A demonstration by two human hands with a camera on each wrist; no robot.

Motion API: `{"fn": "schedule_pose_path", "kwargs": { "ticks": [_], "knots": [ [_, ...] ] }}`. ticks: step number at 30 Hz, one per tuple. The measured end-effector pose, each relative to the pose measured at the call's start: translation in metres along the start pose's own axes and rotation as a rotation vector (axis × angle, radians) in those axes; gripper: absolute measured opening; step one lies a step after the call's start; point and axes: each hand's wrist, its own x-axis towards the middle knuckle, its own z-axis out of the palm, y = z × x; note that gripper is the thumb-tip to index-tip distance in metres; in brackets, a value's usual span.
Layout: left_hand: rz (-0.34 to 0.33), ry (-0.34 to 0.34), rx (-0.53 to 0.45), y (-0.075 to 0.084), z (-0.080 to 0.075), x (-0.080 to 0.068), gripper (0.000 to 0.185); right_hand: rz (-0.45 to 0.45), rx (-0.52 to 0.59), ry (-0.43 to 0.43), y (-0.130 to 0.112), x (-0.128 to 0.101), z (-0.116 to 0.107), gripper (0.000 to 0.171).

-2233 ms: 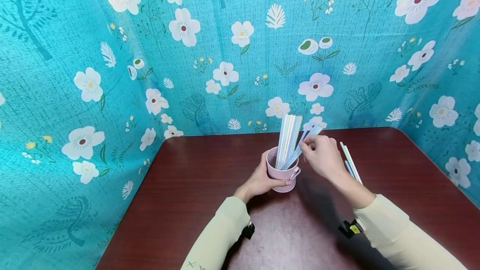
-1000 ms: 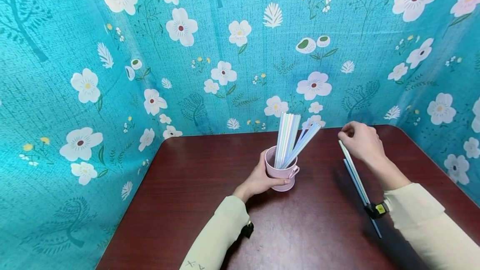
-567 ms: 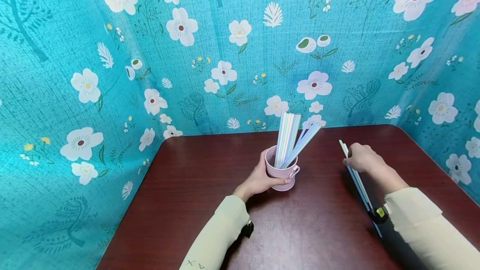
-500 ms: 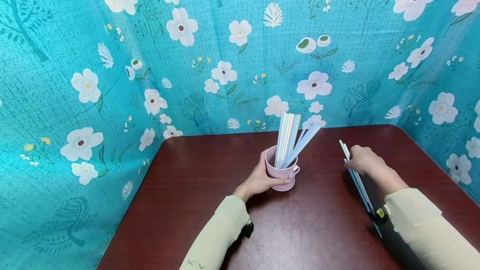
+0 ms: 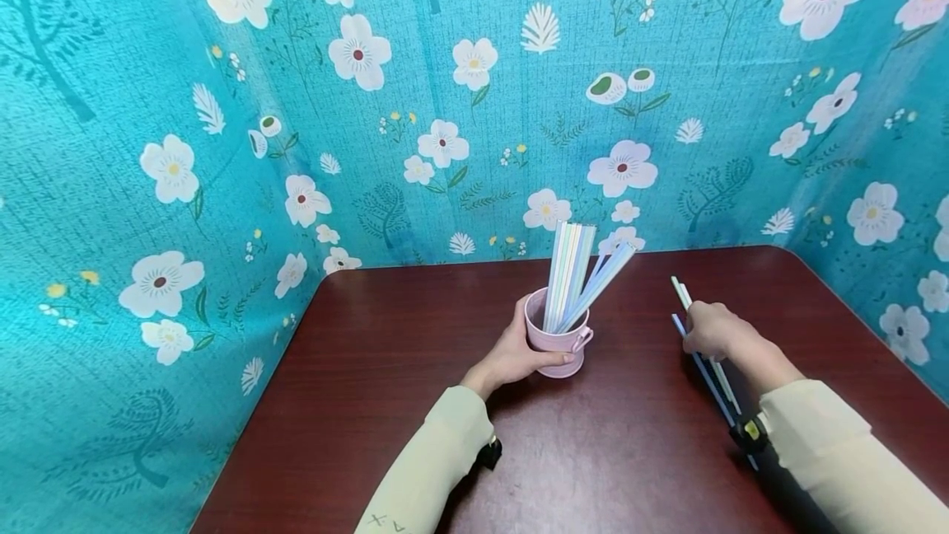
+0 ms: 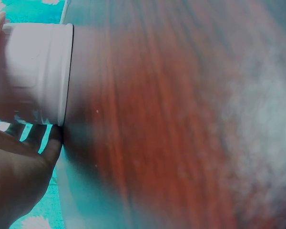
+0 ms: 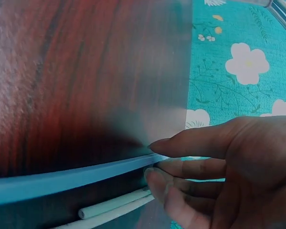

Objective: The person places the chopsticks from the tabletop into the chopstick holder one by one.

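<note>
My left hand (image 5: 511, 357) holds a small pink bucket (image 5: 552, 343) upright on the table, thumb along its front. The bucket's smooth wall (image 6: 33, 71) fills a corner of the left wrist view. A bundle of pastel drinking straws (image 5: 567, 278) stands in it, some leaning right. Farther right, my right hand (image 5: 721, 334) is low over the table. Its thumb and index finger pinch a blue straw (image 7: 86, 177) near the far end. Pale green and white straws (image 7: 117, 202) lie beside it, partly covered by the hand in the head view.
The dark red-brown wooden table (image 5: 400, 336) ends at a turquoise flowered cloth (image 5: 474, 147) behind and along the sides. A black wrist camera (image 5: 749, 433) on the right wrist overlaps the lower part of the straws.
My right hand has left the leaning straws in the bucket and come down to those on the table. The blue straw's far end has shifted left, away from the pale ones. The left hand stays put.
</note>
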Motion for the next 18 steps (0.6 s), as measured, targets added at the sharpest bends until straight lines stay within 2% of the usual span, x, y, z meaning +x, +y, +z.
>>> {"fn": "schedule_pose_path", "kwargs": {
  "ticks": [5,10,18],
  "knots": [
    [-0.002,0.004,-0.002,0.001,0.000,0.000,0.107,-0.021,0.015,0.016,-0.006,-0.002,0.005,0.006],
    [-0.003,0.005,-0.008,0.000,0.001,0.000,0.106,-0.023,-0.016,0.024,-0.007,0.000,0.010,0.014],
    [-0.005,0.002,-0.010,0.001,0.000,-0.001,0.106,-0.033,-0.020,-0.005,-0.013,-0.001,0.011,0.021]
  ]
}}
